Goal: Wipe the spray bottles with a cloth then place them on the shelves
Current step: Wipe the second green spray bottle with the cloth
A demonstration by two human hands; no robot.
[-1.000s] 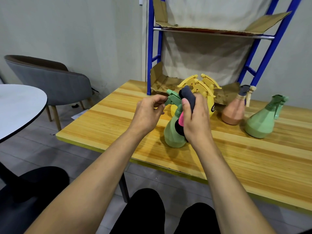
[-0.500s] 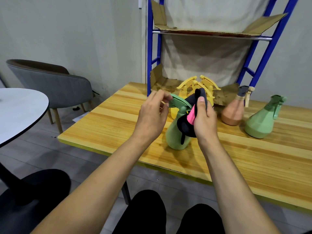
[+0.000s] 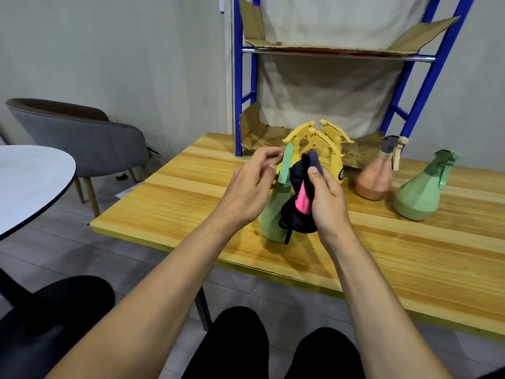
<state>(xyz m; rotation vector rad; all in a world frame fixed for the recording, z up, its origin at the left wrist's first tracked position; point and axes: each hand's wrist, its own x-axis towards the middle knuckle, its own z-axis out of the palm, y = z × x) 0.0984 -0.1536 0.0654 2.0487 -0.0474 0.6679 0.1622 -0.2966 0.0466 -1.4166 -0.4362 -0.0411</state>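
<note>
Since 1 s ago the soft navy-and-pink cloth (image 3: 299,187) has slid up from body to neck of the matte pale-green faceted plastic spray bottle (image 3: 270,217), centre frame on the glossy wood-plank table (image 3: 191,203). So wiping's midway, shelving not begun. L hand (image 3: 252,184) pinches the nozzle top; R hand (image 3: 328,198) clamps the cloth, prob. against the neck, but the contact is hidden.

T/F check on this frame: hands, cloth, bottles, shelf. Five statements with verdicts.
1. The right hand holds the dark cloth against the near green bottle. True.
2. The left hand lies flat on the table. False: it pinches the near green bottle's spray head.
3. The orange bottle lies on its side. False: it stands upright.
4. The far green bottle stands right of the orange bottle. True.
5. The upper shelf holds a yellow bottle. False: only cardboard shows there; the yellow bottles stand lower, behind the hands.
</note>
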